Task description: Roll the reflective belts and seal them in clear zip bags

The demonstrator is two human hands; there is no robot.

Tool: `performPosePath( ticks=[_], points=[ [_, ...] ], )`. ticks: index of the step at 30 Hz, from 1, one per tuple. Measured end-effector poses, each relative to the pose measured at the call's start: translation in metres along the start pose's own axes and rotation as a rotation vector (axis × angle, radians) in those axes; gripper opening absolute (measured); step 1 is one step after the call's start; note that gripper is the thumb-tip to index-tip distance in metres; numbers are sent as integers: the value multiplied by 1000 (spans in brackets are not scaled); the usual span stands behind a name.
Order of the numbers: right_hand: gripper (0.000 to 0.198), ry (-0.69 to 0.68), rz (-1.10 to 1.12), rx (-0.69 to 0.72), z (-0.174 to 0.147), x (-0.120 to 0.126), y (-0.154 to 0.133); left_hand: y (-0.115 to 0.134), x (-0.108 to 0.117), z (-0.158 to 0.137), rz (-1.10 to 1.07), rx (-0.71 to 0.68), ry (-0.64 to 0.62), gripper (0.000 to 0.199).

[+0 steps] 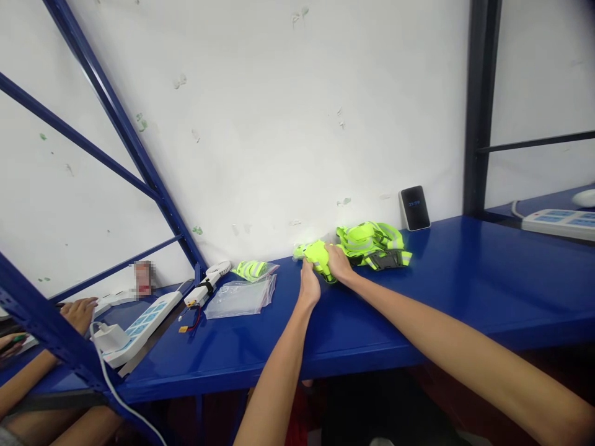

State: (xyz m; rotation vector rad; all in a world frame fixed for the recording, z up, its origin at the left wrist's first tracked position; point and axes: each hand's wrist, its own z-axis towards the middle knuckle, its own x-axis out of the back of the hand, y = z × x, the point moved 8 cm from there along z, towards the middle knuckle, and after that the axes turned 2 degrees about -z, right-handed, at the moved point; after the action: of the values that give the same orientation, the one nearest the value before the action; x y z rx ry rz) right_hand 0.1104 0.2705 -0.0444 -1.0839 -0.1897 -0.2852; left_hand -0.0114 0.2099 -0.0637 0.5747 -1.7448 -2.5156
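My left hand and my right hand are closed around a folded neon-yellow reflective strap at the back of the blue table. The left hand grips its near left side, the right hand its right side. Something clear, like plastic film, shows at the strap's left end. Just right of my right hand lies a loose heap of neon-yellow reflective straps with grey stripes and a dark buckle. To the left, a bagged reflective strap lies behind a stack of clear zip bags.
A small white fan and a battery pack with wires lie left on the blue table. At the wall leans a phone-like clock display. Beyond the blue frame post, a co-worker's hand is near a power strip.
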Motion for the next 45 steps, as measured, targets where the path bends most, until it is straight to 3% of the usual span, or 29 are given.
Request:
performPosePath(
  ticks=[6, 11, 15, 18, 21, 24, 28, 31, 35, 38, 42, 45],
  points=[
    [39, 4, -103, 66, 3, 10, -2, 13, 10, -9, 409, -143, -54, 19],
    [40, -111, -352, 197, -6, 6, -17, 30, 26, -11, 906, -265, -116, 32],
    [39, -264, -541, 319, -17, -1, -21, 42, 36, -16, 1023, -320, -205, 65],
    [39, -322, -581, 353, -24, 0, -21, 55, 48, -17, 1115, -349, -257, 73],
    [39, -352, -546, 362, -29, 3, -20, 70, 77, -6, 1339, -347, -267, 60],
    [39, -380, -493, 355, -33, 7, -17, 87, 122, 6, 1498, -315, -150, 48],
    [39, -377, -450, 344, -36, 13, -12, 83, 153, -1, 1511, -310, -284, 45],
    [39, -370, -446, 341, -36, 16, -12, 73, 157, -10, 1550, -323, -340, 48],
    [38, -378, -478, 344, -39, 19, -17, 66, 152, -12, 1605, -370, -325, 41],
    [38, -386, -492, 332, -41, 21, -19, 76, 150, -11, 1574, -476, -235, 39],
    [35, -381, -452, 331, -41, 22, -20, 114, 151, -14, 1350, -658, 72, 39],
    [32, -382, -393, 311, -40, 21, -18, 137, 131, -20, 1134, -829, 233, 39]
  ],
)
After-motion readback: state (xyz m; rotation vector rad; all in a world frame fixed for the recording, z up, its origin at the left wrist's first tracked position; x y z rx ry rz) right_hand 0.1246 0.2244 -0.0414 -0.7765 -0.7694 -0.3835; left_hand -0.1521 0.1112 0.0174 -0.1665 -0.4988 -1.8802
